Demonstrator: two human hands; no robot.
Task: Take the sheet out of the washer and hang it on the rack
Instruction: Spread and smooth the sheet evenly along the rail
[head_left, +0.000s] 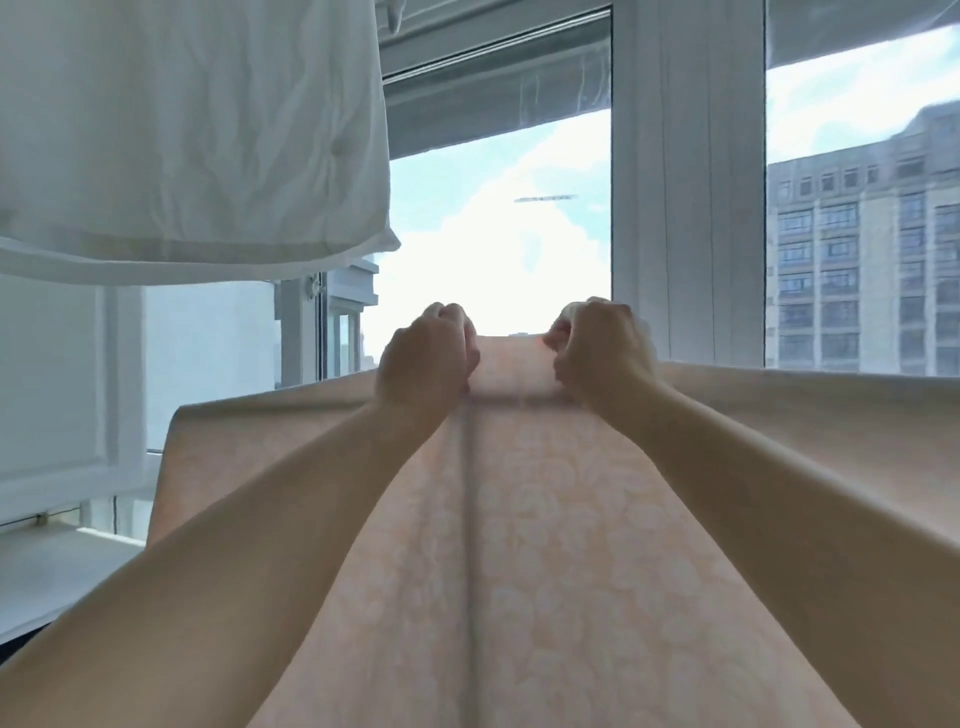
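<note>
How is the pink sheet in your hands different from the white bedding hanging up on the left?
The sheet is pale pink with a faint flower pattern; the white bedding is plain. The sheet looks thin and is pulled smooth, gripped by the left hand and right hand; the bedding looks thick, wrinkled and hangs untouched. Both are large bed linens by the window.

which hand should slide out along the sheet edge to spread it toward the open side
Left, likely. Both hands grip the pink sheet edge, but the sheet's corner ends close to the left hand, under the white duvet; past the right hand it runs out of frame.
</note>
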